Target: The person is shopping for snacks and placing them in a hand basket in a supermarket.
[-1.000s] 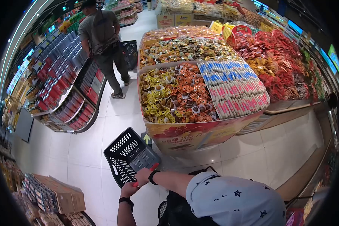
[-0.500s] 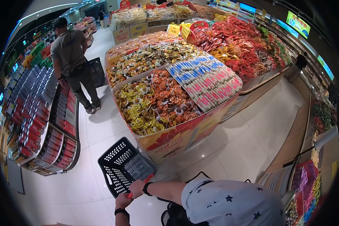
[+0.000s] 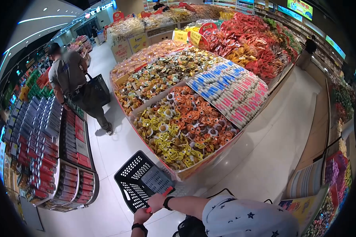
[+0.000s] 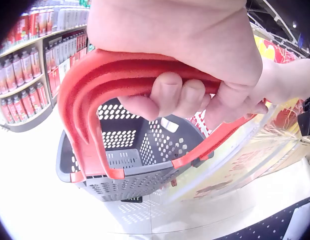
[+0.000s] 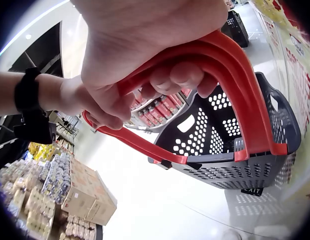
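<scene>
both hands on the basket handle

your left hand (image 3: 141,215) and right hand (image 3: 156,202) sit side by side on the red handle (image 3: 167,191) of the black basket (image 3: 142,181). in the left wrist view your left hand (image 4: 195,55) has its fingers (image 4: 167,95) curled right under the red handle (image 4: 120,80), gripping it from above. in the right wrist view your right hand (image 5: 140,45) does the same, fingers (image 5: 177,75) wrapped round the red handle (image 5: 230,85), with the other hand touching it on the same bar.

the black basket (image 5: 230,145) hangs below the handle, just in front of you and above the white floor (image 3: 114,146). nothing shows inside it in the wrist views.

the candy bin (image 3: 186,122) stands just beyond the basket, its near corner almost over the basket's far rim. to the left of the basket runs a curved shelf (image 3: 55,158) stacked with red and grey packs. further along that shelf from the basket, well apart from it, another shopper (image 3: 73,83) stands carrying a dark basket (image 3: 97,90).
</scene>
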